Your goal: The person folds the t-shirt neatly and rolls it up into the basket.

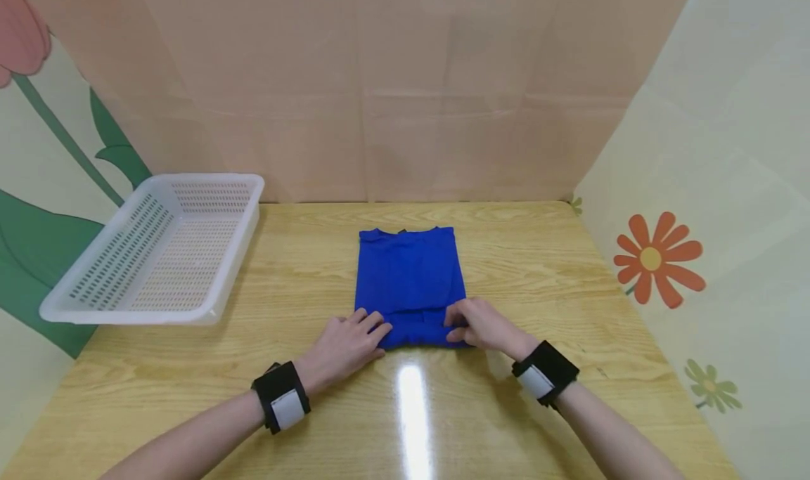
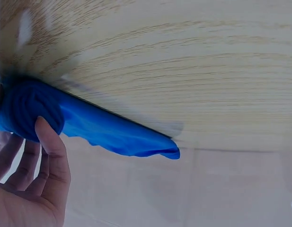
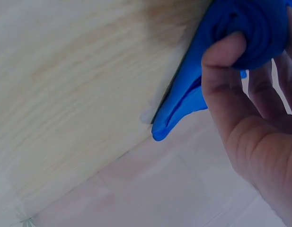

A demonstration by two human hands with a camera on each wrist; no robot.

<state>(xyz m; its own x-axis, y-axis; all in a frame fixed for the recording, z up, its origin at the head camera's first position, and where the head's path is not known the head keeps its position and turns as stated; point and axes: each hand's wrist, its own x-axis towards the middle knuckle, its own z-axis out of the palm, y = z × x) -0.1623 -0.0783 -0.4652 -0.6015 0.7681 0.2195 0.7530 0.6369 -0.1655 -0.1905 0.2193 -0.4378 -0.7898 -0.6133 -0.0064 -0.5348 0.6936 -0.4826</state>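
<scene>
A blue shirt (image 1: pixel 405 269), folded into a narrow panel, lies on the table with a small dark tag at its far edge. Its near end is wound into a thick roll (image 1: pixel 414 327). My left hand (image 1: pixel 346 343) holds the left end of this roll, fingers bent over it. At the right end, my right hand (image 1: pixel 486 325) grips the roll with curled fingers. Both wrist views show the spiral layers of the roll (image 2: pixel 30 106) end-on, a fingertip against them, and the flat part of the shirt (image 3: pixel 176 101) stretching away beyond.
A white perforated plastic basket (image 1: pixel 230 255) stands at the left of the wooden table (image 1: pixel 531 255). A pinkish-beige covering (image 1: pixel 411 114) rises behind the table's far edge. Flower-printed panels (image 1: pixel 728 185) flank both sides. Black bands (image 1: pixel 545 373) circle both wrists.
</scene>
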